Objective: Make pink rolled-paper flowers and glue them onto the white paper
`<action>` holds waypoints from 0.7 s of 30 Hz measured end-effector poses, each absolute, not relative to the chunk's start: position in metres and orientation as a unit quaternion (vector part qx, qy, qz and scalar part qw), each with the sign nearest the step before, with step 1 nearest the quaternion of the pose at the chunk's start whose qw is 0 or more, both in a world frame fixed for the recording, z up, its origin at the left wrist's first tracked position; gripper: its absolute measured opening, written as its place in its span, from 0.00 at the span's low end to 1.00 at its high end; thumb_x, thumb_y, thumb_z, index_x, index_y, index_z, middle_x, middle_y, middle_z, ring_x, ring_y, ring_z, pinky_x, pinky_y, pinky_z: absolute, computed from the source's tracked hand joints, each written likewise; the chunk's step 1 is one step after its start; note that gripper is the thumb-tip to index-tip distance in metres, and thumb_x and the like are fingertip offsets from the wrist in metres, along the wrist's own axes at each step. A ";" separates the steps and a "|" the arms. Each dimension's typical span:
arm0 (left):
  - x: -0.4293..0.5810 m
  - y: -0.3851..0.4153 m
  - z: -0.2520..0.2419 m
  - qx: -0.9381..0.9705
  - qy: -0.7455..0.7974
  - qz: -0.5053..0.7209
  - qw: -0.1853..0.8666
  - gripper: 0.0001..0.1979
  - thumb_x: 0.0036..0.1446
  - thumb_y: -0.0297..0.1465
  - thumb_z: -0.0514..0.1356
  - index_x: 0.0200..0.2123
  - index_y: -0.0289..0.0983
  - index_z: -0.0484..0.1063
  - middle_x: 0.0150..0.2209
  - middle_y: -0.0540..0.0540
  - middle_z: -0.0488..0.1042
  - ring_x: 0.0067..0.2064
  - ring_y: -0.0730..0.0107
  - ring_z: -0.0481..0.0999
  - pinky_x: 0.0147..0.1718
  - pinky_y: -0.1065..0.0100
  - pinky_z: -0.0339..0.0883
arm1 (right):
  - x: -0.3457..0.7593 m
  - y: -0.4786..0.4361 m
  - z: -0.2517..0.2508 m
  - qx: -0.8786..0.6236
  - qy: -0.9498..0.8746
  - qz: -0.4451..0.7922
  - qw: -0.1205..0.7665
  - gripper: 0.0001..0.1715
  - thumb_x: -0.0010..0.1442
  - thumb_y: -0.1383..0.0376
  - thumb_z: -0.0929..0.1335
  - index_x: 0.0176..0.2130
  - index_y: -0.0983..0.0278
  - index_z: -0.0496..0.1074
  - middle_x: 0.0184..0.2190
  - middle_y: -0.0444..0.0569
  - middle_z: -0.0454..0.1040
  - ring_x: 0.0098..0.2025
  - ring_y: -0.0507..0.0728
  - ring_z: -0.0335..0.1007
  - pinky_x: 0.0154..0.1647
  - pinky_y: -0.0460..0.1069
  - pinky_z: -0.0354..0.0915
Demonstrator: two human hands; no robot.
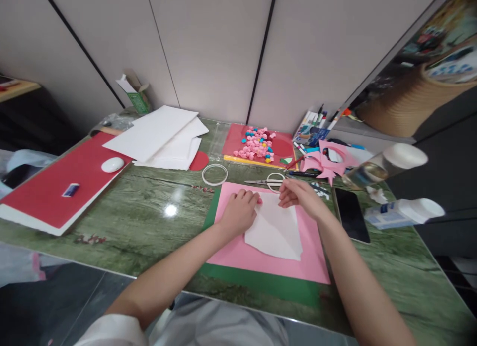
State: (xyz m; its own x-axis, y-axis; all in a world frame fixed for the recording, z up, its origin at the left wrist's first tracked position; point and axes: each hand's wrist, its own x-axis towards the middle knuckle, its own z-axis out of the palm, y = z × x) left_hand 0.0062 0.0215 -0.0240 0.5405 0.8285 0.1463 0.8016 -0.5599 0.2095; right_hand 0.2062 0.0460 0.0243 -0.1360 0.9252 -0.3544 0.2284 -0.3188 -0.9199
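Observation:
My left hand [241,212] rests palm down on the left edge of a white sheet of paper [274,231], its fingers slightly bent. A tiny pink-red bit [260,201] shows beside its fingertips; whether it is held I cannot tell. Over the sheet's upper right corner is my right hand [301,197], fingers loosely curved with nothing visible in them. The white sheet has an uneven lower edge and lies on pink paper [231,259], which lies on a green sheet [261,286]. Scissors [261,182] with white handles lie just beyond the hands.
Behind are a white ring of tape [214,175] and pink, blue and yellow pieces [257,144] on red paper. Pink paper scraps [328,162], a phone [350,214] and two bottles [406,212] [387,164] stand right. White sheets [156,134] and a red board [48,187] lie left.

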 end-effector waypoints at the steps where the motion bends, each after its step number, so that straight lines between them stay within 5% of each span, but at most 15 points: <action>1: 0.007 0.021 -0.024 0.875 0.465 0.118 0.057 0.20 0.55 0.27 0.50 0.52 0.36 0.59 0.44 0.42 0.67 0.45 0.59 0.62 0.40 0.59 0.58 | 0.206 0.040 0.023 -0.580 -0.494 0.566 0.314 0.21 0.53 0.49 0.64 0.29 0.66 0.65 0.21 0.46 0.70 0.22 0.52 0.72 0.24 0.46 0.69; 10: -0.006 0.030 -0.020 0.854 0.482 0.182 0.074 0.26 0.58 0.32 0.47 0.59 0.35 0.50 0.50 0.39 0.64 0.50 0.60 0.62 0.45 0.59 0.57 | 0.196 0.027 -0.025 -0.605 -0.470 0.526 0.370 0.23 0.51 0.48 0.63 0.28 0.66 0.64 0.20 0.44 0.69 0.20 0.50 0.69 0.21 0.44 0.67; 14: -0.037 0.054 -0.021 0.782 0.596 0.182 0.009 0.22 0.55 0.29 0.50 0.54 0.33 0.59 0.51 0.36 0.64 0.52 0.55 0.60 0.46 0.56 0.56 | 0.196 0.028 -0.026 -0.612 -0.473 0.516 0.369 0.21 0.50 0.49 0.64 0.28 0.65 0.65 0.21 0.45 0.70 0.20 0.50 0.68 0.20 0.44 0.66; 21: -0.055 0.075 -0.030 0.788 0.596 0.153 0.016 0.11 0.56 0.27 0.50 0.36 0.33 0.72 0.36 0.39 0.71 0.42 0.58 0.68 0.43 0.58 0.58 | 0.196 0.028 -0.025 -0.621 -0.497 0.491 0.356 0.20 0.53 0.50 0.62 0.27 0.65 0.64 0.21 0.45 0.69 0.20 0.51 0.68 0.21 0.45 0.66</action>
State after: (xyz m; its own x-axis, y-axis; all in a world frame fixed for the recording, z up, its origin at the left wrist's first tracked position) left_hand -0.0555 0.0748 -0.0304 0.2418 0.9444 0.2230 0.9348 -0.2883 0.2074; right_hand 0.1959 0.0276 -0.0249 0.0239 0.9664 -0.2559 0.2680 -0.2528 -0.9297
